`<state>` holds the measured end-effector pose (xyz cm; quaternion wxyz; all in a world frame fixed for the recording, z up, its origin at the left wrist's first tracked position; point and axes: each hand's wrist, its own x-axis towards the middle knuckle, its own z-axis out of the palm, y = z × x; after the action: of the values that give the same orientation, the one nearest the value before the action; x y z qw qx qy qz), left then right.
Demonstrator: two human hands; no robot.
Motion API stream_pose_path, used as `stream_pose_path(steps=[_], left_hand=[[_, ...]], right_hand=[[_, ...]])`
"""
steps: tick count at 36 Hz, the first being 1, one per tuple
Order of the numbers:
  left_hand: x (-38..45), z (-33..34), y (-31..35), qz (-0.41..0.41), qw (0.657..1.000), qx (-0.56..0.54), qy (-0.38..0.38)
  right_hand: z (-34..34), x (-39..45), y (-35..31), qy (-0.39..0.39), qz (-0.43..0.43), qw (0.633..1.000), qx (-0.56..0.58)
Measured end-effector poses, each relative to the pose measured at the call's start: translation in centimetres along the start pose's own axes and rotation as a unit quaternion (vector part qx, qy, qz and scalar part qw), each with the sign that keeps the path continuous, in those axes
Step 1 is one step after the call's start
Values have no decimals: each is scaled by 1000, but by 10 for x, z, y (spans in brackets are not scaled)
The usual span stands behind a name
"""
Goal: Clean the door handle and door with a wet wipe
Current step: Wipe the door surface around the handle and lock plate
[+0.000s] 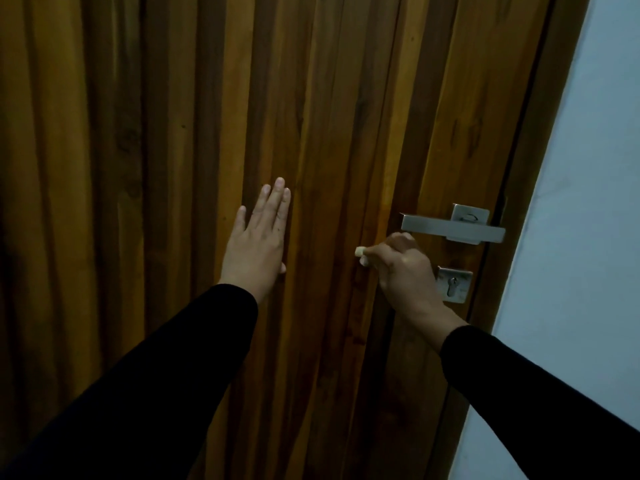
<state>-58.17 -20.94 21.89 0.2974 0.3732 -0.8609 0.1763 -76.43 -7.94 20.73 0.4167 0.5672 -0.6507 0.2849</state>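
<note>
Door [173,133], 1 handle [450,228], L hand [256,244] flat open, R hand [405,268] gripping maybe wipe [361,252]

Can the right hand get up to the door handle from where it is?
Probably yes. The right hand, closed around a wipe, sits just below the handle, and nothing lies between them. The left hand rests flat on the door, off to the side.
</note>
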Motion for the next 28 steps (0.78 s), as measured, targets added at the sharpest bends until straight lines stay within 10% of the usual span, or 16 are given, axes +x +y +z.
stream_pose_path(steps=[18, 28], left_hand=[[0, 0, 0, 7, 1000, 7, -7], [0, 0, -1, 9, 1000, 4, -5]], right_hand=[[13, -43, 11, -141, -225, 963, -40], [-1, -50, 31, -84, -164, 982, -31]])
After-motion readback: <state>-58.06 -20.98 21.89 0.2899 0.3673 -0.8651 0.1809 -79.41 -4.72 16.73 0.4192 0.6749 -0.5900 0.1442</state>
